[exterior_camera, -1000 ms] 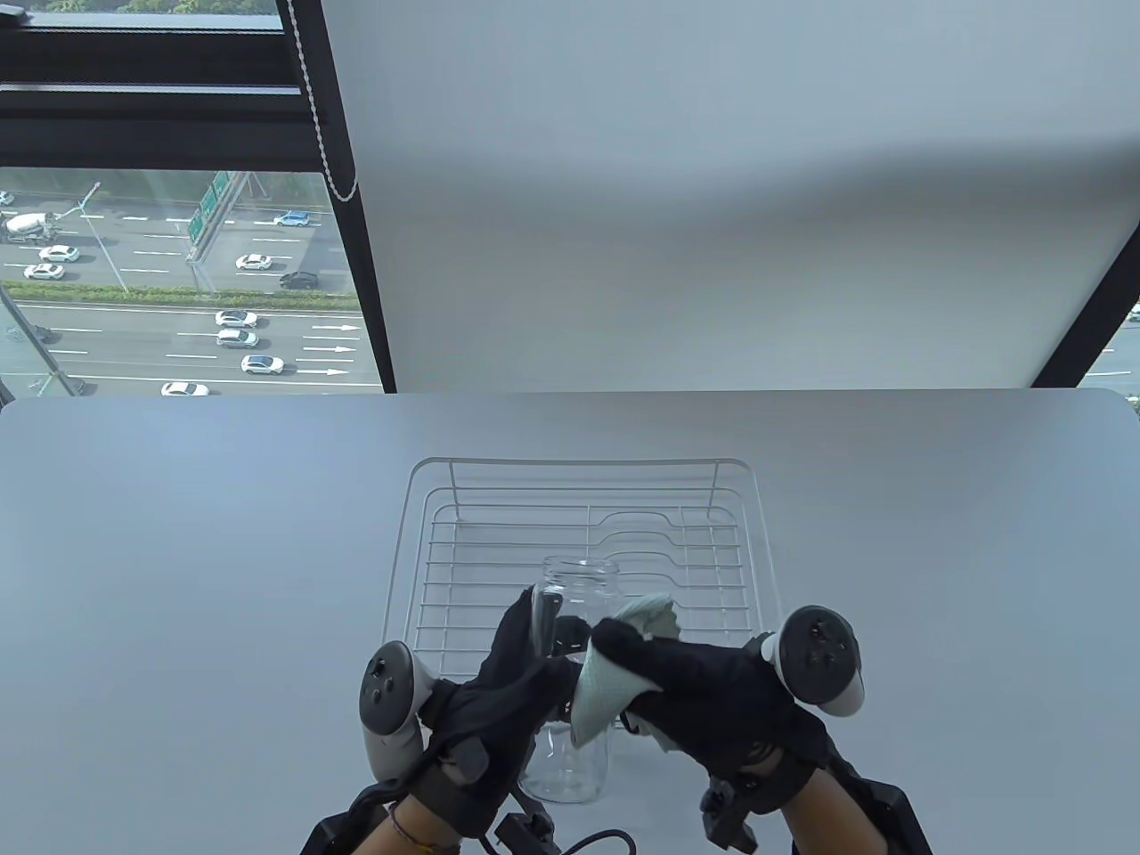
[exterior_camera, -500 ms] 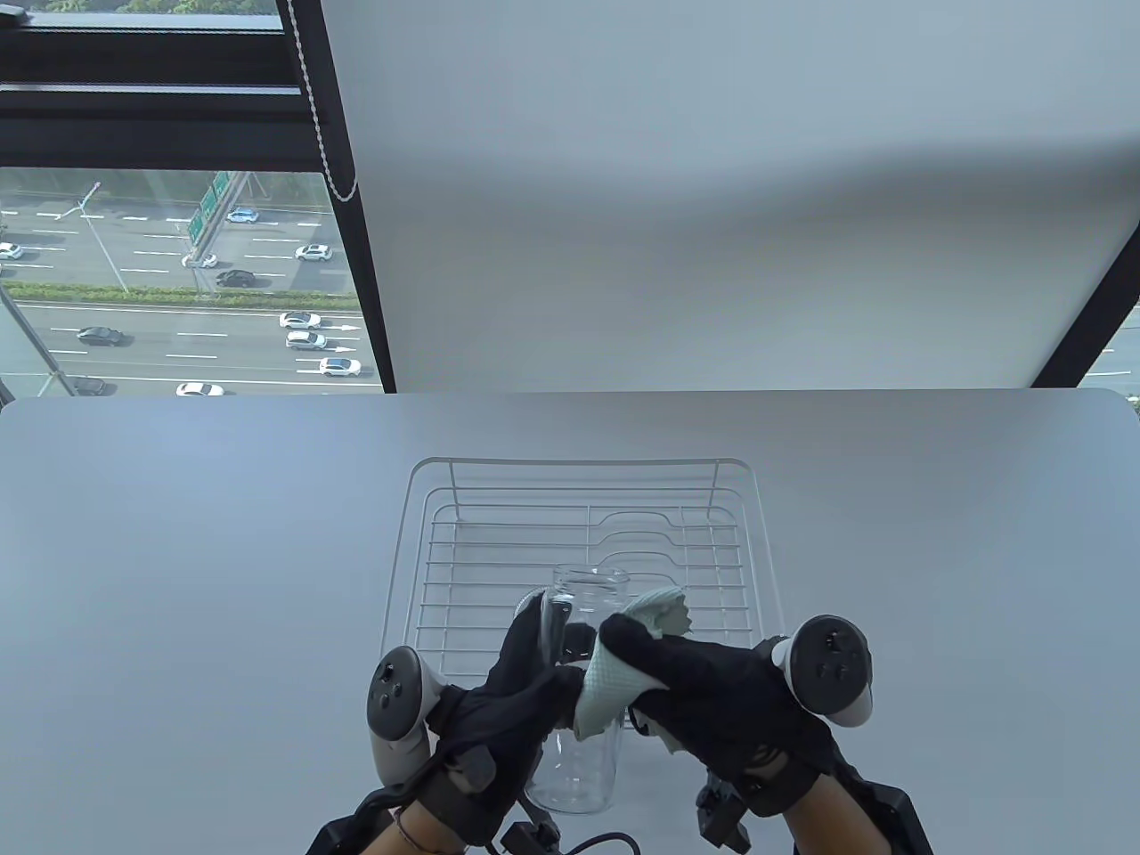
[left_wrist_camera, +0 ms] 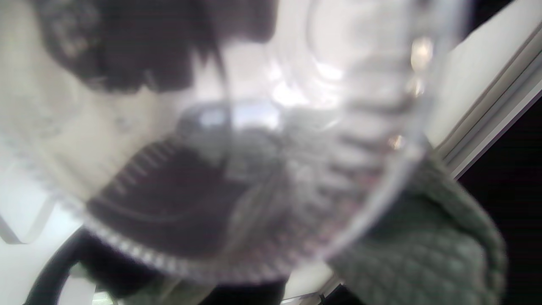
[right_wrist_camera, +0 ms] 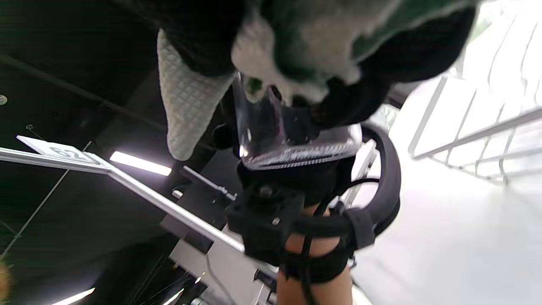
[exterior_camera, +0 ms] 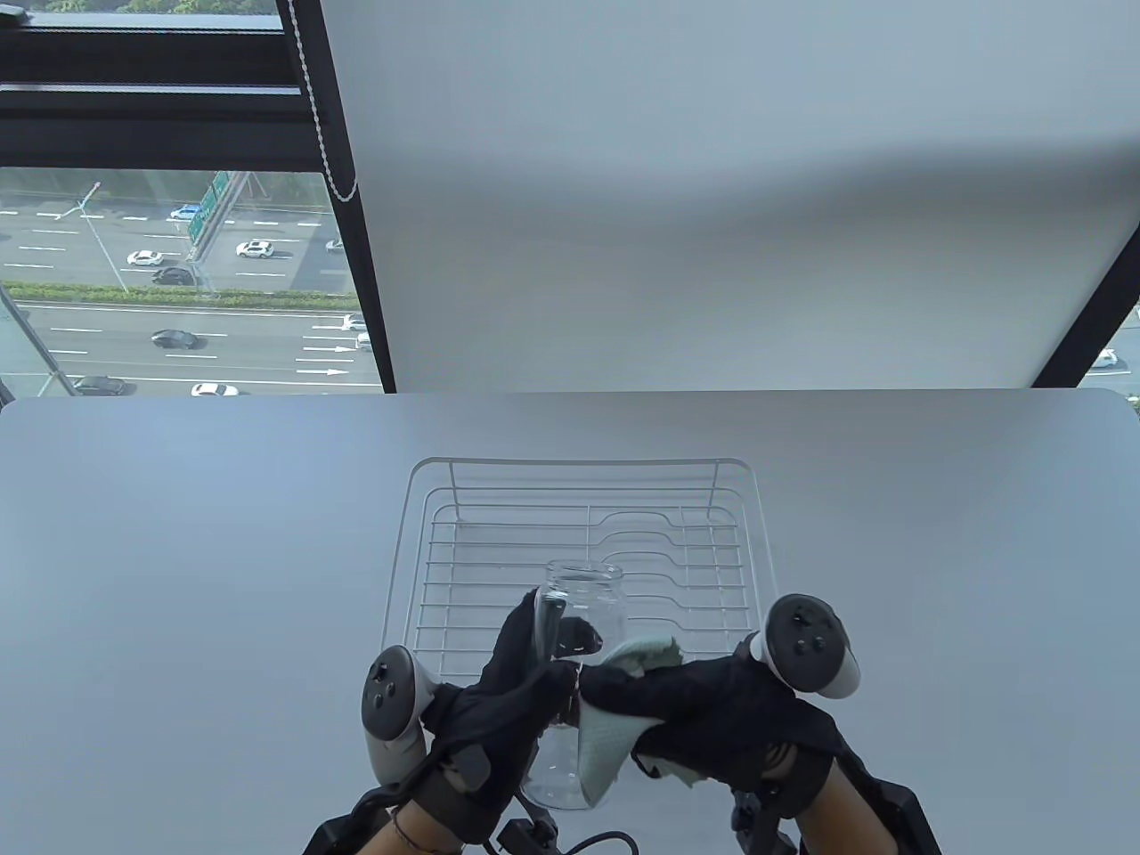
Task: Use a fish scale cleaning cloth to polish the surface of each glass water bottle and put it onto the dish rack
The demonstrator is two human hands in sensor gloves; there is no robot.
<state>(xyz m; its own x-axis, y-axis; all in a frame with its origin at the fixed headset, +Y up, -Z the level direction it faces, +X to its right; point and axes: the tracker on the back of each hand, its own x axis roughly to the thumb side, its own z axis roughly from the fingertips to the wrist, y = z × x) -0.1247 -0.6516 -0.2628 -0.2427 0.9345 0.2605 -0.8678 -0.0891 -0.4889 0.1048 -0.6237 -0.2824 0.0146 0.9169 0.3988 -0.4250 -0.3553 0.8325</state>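
I see my left hand (exterior_camera: 512, 690) curled round the clear glass bottle (exterior_camera: 579, 614), holding it upright with its open mouth up, in front of the near edge of the white wire dish rack (exterior_camera: 588, 543); whether the bottle's base touches the grey worktop (exterior_camera: 178, 552) I cannot tell. My right hand (exterior_camera: 704, 704) clutches the pale green fish scale cloth (exterior_camera: 601, 744) and presses it against the bottle's right side, a corner of cloth hanging beside the glass. In my left wrist view the bottle fills the frame, blurred, with the cloth at its lower right.
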